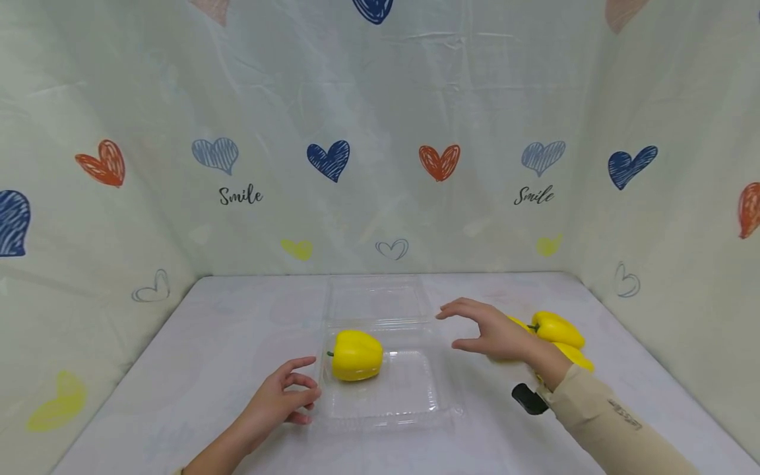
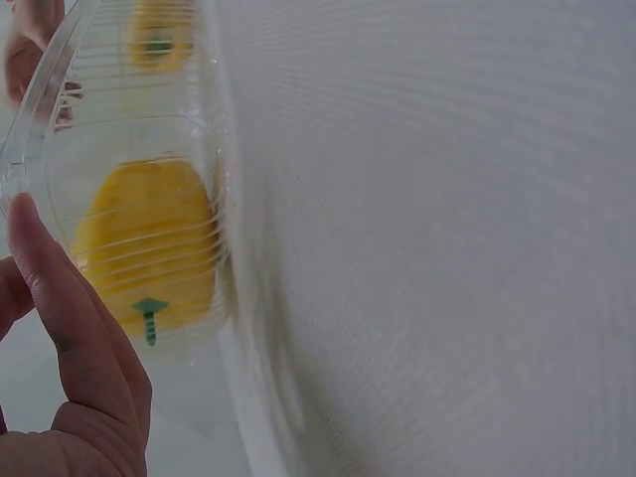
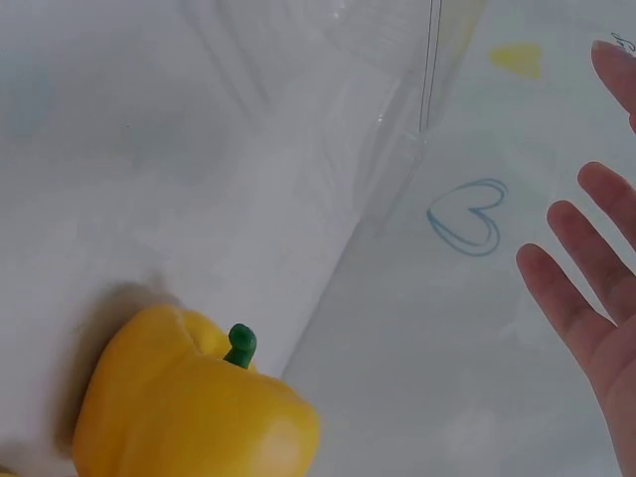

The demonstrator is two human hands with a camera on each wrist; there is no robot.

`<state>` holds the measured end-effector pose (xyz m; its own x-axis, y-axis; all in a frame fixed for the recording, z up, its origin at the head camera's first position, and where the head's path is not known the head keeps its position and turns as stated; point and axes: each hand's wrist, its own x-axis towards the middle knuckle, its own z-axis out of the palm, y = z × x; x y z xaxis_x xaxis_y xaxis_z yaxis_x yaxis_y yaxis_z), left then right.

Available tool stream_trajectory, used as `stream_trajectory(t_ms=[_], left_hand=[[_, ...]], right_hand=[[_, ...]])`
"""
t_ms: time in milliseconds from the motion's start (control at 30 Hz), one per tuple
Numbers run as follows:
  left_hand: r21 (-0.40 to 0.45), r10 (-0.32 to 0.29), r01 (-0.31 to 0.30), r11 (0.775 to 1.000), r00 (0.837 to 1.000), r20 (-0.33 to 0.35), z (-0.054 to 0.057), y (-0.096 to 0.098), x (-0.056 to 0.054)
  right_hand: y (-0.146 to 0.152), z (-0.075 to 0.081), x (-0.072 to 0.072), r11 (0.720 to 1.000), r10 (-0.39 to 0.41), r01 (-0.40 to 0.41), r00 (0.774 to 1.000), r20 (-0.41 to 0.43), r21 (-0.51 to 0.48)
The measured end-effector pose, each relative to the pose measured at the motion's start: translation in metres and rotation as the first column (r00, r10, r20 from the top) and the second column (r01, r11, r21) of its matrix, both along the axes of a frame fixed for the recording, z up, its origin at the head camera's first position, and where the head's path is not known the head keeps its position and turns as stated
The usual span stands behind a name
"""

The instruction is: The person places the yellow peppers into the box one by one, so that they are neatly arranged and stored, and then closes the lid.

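A clear plastic clamshell box [image 1: 410,389] lies unfolded on the table, its lid [image 1: 377,300] laid back toward the far wall. In the left half of its base, a yellow bell pepper [image 1: 357,356] rests on its side, green stem pointing left. My left hand [image 1: 279,399] is at the box's left edge with relaxed fingers; in the left wrist view a fingertip [image 2: 24,214] is right at the rim. To the right of the box, my right hand [image 1: 489,330] hovers with fingers spread and nothing in them.
More yellow bell peppers [image 1: 558,330] sit on the right of the table, partly hidden behind my right forearm; one pepper [image 3: 194,397] shows close in the right wrist view. A black object [image 1: 530,399] is at my right cuff. Heart-printed cloth walls [image 1: 380,211] enclose the table.
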<state>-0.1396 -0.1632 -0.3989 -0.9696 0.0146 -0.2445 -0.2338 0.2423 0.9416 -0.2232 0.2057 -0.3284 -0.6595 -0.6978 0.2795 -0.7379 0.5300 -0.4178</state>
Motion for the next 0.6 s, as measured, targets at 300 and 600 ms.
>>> stream_trajectory(t_ms=[300, 600], left_hand=[[0.015, -0.012, 0.012, 1.0, 1.0, -0.009, 0.0, 0.0, 0.0], [0.02, -0.01, 0.01, 1.0, 1.0, -0.008, -0.001, -0.001, 0.0]], right_hand=[[0.016, -0.009, 0.0, 1.0, -0.025, 0.024, 0.997, -0.068, -0.014], [0.033, -0.017, 0.001, 0.991, -0.13, 0.13, 0.991, -0.018, -0.027]])
